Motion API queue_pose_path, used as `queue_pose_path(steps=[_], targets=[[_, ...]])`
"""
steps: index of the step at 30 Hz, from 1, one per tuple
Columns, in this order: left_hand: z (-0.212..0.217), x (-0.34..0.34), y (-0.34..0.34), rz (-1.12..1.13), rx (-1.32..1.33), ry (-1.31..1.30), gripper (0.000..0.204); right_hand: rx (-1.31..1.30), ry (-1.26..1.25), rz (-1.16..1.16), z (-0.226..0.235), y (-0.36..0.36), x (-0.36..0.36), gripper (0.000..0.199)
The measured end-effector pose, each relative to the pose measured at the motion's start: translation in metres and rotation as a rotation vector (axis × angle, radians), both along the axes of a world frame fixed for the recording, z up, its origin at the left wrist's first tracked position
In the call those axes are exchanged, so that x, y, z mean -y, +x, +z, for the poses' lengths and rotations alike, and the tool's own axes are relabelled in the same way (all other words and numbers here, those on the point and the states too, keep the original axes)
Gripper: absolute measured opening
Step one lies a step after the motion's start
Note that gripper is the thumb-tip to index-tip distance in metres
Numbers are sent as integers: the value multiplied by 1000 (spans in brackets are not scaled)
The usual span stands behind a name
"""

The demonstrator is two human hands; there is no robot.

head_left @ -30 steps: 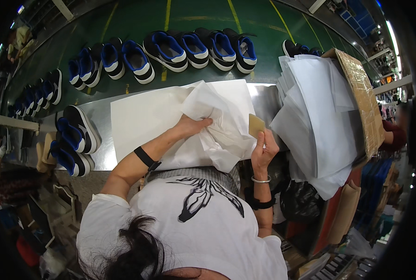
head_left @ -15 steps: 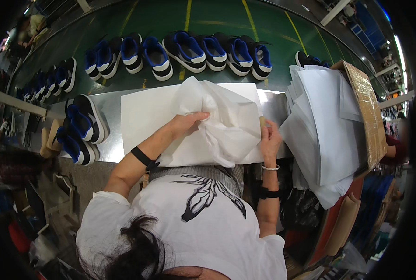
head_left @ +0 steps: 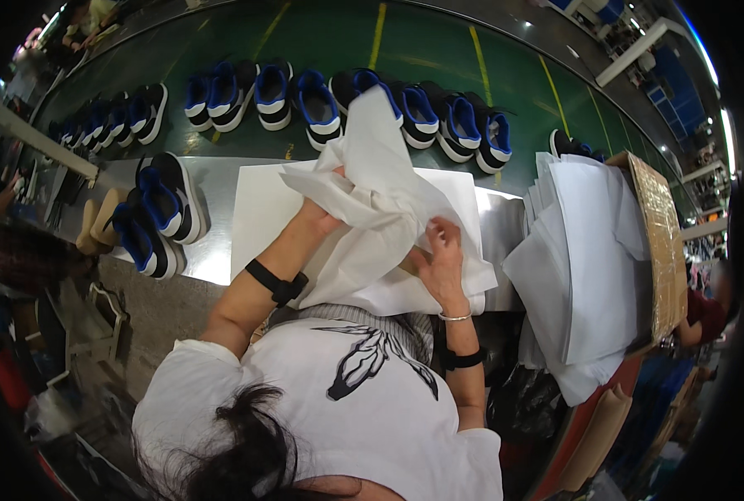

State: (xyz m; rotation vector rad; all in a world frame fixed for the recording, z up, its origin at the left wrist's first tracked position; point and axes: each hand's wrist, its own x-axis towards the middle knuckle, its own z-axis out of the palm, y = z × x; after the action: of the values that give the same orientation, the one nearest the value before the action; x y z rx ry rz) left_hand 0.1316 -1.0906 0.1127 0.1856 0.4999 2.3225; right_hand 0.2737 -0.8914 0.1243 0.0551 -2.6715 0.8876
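Observation:
A crumpled sheet of thin white tissue paper (head_left: 372, 209) is bunched up in front of me, one corner standing high toward the shoes. My left hand (head_left: 325, 219) is closed on its left side, with the fingers mostly covered by folds. At the paper's right side is my right hand (head_left: 443, 263), fingers bent and thumb apart, slightly blurred; I see no firm grip. A small tan patch shows by its thumb, too hidden to name. Beneath lie flat white sheets (head_left: 259, 196) on the metal table (head_left: 209, 259).
Black sneakers with blue linings (head_left: 314, 104) line the green conveyor belt (head_left: 322, 37) beyond the table. A pair of sneakers (head_left: 159, 217) and tan shoe-shaped pieces (head_left: 96, 225) sit at left. At right, a paper stack (head_left: 585, 242) leans on a cardboard box (head_left: 657, 242).
The tissue paper has been lifted and bunched higher, toward the far side. My right hand has moved left, in from the table's right part to the paper's side.

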Motion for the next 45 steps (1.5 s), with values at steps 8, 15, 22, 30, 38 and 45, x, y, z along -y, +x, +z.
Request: queue_pose_path(steps=[8,15,22,30,38,45], targets=[[4,-16,-14,-153,-573,-315,41,-602,-304,86,63,-53,47,43],[74,37,-40,804,-729,-813,10,-823,-66,-344,138,-63,-27,27],[70,-34,56,462,-756,-722,29,-922,319,-165,128,-75,-10,31],[-1,-21,49,302,-1947,-1161,78,-314,-755,-685,39,-51,-91,25],[-23,-2,25,214,-1757,-1455,69,-220,-1131,-447,77,-57,-142,26],[-13,9,38,325,-1769,-1319,58,-311,-1197,-313,129,-53,-187,33]])
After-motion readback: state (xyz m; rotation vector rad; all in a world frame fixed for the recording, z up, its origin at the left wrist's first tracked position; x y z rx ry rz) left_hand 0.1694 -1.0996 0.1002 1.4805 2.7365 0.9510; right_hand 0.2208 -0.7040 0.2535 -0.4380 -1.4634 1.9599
